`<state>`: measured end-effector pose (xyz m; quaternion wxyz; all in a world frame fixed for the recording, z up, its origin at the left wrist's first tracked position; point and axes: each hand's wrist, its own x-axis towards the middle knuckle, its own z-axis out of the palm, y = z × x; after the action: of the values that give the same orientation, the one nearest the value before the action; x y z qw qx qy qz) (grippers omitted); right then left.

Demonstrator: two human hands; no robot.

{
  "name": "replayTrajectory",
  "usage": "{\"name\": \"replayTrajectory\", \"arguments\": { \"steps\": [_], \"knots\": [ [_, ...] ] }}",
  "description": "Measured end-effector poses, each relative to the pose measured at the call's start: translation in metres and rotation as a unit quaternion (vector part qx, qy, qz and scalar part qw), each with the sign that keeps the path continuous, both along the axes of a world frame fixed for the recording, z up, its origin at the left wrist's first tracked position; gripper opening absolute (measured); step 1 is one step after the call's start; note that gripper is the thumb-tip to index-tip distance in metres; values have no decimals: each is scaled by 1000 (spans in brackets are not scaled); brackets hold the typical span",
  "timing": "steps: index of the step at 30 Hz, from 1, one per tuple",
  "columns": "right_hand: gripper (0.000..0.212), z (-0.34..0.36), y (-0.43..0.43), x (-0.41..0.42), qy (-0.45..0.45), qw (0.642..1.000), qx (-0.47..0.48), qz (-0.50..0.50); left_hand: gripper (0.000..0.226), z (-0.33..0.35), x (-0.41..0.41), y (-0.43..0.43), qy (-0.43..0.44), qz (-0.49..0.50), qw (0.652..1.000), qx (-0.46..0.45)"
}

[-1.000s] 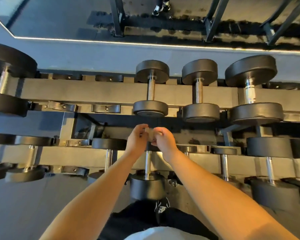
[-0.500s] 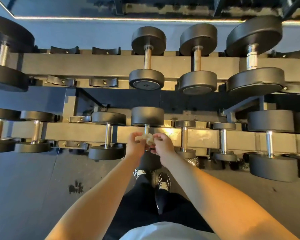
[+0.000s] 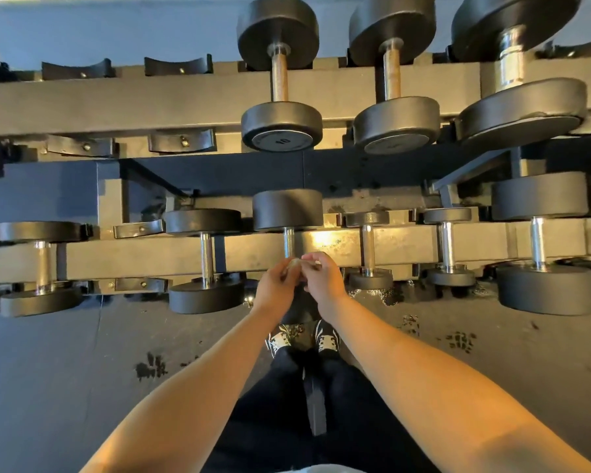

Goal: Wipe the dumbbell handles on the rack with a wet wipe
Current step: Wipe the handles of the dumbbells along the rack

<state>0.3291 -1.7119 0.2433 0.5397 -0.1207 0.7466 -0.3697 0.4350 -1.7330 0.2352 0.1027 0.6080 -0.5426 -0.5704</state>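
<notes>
Shiny chrome handles [image 3: 289, 241] catch the light between matt black rubbery heads [image 3: 288, 209], over a scuffed painted-metal rack [image 3: 157, 257].

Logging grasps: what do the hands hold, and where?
Both the left hand and the right hand pinch a small bunched wet wipe between their fingertips.

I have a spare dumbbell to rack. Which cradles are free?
Two cradle pairs sit bare on the upper rail, left of the 10 dumbbell. One pair is bare on the lower rail, left of the second dumbbell. Everything rightward is filled; both hands crowd the centre handle.
</notes>
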Motion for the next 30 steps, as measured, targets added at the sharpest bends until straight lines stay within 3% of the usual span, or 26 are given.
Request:
{"name": "replayTrajectory", "arguments": {
  "steps": [4,8,12,16,21,26,30],
  "knots": [
    [15,-14,-14,0,-3,998,0,-56,11,-13,-2,-14,8,17,1000,-25],
    [20,-39,-18,1,2,999,18,-29,12,-37,1,-14,-15,38,999,-17],
    [19,-78,-24,-5,7,998,45,-36,22,-75,-2,-30,-29,130,991,14],
    [25,-116,-34,-12,55,997,60,11,14,-117,-21,-59,9,177,984,24],
    [27,-151,-41,-10,107,990,40,88,24,-159,-38,-90,-25,182,983,27],
    [23,-168,-29,-5,211,964,34,158,19,-176,-15,-82,-68,77,995,-8],
    [24,-166,-28,-3,233,954,47,184,17,-176,8,-62,-118,-45,991,38]
  ]
}}
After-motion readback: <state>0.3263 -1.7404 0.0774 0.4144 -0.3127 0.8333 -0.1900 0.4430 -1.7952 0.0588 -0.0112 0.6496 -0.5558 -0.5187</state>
